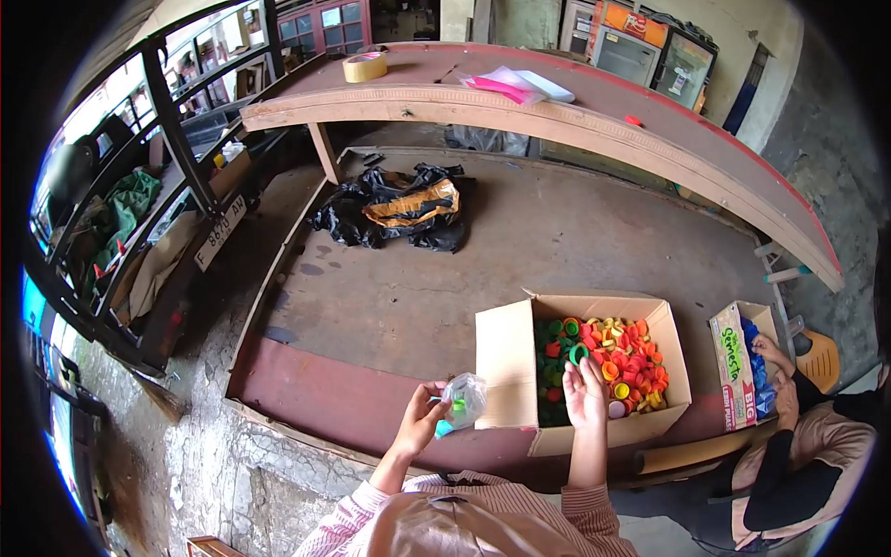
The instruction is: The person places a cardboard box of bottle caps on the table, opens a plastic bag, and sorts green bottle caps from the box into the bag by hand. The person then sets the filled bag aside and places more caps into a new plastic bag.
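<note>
My left hand (422, 416) grips a small clear plastic bag (467, 401). Green and light-blue pieces show in and beside the bag. Over the front of an open cardboard box (676, 357), my right hand (585, 397) has a green bottle cap (578, 354) at its fingertips. Many loose plastic caps (636, 356) fill the box, mostly red, orange, yellow and green. The left flap of the box is folded outward, close to the bag.
At right, a co-worker's hands (784, 395) are at a smaller carton (727, 362) of blue pieces. A crumpled black plastic bag (348, 218) lies farther back on the table. On the raised shelf are a tape roll (365, 67) and pink-and-white plastic packaging (506, 85).
</note>
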The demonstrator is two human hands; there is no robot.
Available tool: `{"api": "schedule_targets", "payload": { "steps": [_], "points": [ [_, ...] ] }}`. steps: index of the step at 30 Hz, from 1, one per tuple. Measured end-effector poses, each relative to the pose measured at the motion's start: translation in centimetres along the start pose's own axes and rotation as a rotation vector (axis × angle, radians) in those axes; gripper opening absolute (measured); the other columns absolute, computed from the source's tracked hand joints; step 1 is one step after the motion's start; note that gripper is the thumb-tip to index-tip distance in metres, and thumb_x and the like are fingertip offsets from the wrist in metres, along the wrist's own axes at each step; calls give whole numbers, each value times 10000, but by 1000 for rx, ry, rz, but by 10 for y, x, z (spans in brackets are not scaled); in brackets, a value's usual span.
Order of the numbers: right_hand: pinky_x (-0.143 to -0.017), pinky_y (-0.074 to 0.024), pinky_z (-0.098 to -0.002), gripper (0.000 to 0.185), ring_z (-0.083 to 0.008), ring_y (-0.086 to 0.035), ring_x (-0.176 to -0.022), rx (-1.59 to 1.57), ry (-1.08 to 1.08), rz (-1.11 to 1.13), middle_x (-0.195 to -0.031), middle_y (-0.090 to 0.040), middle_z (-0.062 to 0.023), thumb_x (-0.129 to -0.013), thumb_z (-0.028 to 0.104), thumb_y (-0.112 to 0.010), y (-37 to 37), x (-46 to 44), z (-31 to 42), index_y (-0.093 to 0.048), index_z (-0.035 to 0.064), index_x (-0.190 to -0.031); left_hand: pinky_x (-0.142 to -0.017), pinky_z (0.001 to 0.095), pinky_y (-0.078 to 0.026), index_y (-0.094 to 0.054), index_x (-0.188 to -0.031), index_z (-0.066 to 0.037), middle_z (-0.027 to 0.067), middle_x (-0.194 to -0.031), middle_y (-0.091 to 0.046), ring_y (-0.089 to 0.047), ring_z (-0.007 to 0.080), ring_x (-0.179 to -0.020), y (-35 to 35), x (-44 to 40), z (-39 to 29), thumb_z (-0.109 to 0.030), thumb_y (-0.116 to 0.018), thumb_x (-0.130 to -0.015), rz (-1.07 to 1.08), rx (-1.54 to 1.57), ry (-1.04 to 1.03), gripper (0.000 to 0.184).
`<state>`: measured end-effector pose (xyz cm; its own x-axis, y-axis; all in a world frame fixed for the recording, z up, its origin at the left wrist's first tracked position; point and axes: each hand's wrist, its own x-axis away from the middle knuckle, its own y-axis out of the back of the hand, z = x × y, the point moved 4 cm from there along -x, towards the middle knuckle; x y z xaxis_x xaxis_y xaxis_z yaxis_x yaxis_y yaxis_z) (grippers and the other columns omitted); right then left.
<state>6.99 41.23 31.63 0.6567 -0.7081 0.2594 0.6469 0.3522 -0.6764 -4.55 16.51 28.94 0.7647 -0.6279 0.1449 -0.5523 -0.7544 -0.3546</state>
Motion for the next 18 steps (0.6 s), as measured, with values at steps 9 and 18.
{"api": "schedule_targets", "payload": {
  "steps": [9, 18],
  "points": [
    [-670, -491, -256, 316, -161, -607, -761, 192, 145, 88, -934, -592, -82, -816, 72, -562, -78, 26, 16, -494, -11, -1113, -688, 233, -438, -418, -1078, -27, 44, -969, -483, -496, 93, -810, 3, -3, 1, -33, -484, -852, -41, 86, -16, 236],
    [-523, -428, -221, 158, -121, -558, -563, 1261, 523, 504, -722, -623, -56, -688, 91, -679, -109, 59, -41, -599, 27, -808, -685, 230, -438, -417, -1083, -36, 39, -976, -489, -498, 95, -838, 4, -1, -4, -31, -477, -850, -63, 62, -52, 241]
  ]
}}
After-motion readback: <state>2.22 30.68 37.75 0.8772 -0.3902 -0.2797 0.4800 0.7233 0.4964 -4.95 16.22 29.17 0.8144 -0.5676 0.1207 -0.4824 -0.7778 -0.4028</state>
